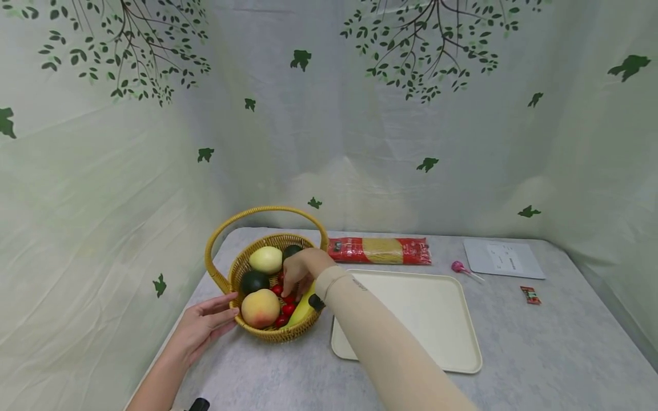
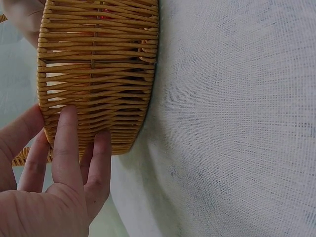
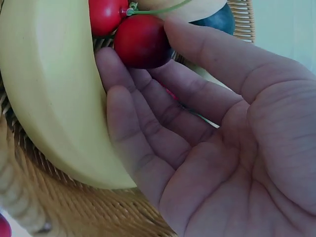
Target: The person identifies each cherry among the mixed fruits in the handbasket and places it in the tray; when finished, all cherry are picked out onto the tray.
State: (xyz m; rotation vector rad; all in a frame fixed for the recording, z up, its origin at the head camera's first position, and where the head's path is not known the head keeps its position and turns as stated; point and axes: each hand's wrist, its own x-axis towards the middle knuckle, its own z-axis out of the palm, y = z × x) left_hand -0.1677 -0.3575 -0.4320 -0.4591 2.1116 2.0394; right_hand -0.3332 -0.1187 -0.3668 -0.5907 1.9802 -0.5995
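A woven basket (image 1: 271, 335) with a tall arched handle stands at the left of the table. In it lie a peach (image 1: 260, 309), a pale yellow-green fruit (image 1: 265, 260), dark green fruits (image 1: 254, 282), red cherries and a banana (image 3: 54, 94). Reaching into the basket from the right, my right hand (image 1: 304, 269) pinches a dark red cherry (image 3: 142, 42), thumb on one side and curled fingers on the other. My left hand (image 1: 203, 326) touches the basket's left side, its extended fingers (image 2: 66, 143) resting on the woven wall near the rim.
A cream tray (image 1: 432, 308) lies right of the basket, partly beneath my right forearm. Behind it is a red-ended pack of noodles (image 1: 382, 251). Farther right are a pink lollipop (image 1: 458, 266), a flat grey panel with a white label (image 1: 501, 258) and a small red packet (image 1: 530, 295).
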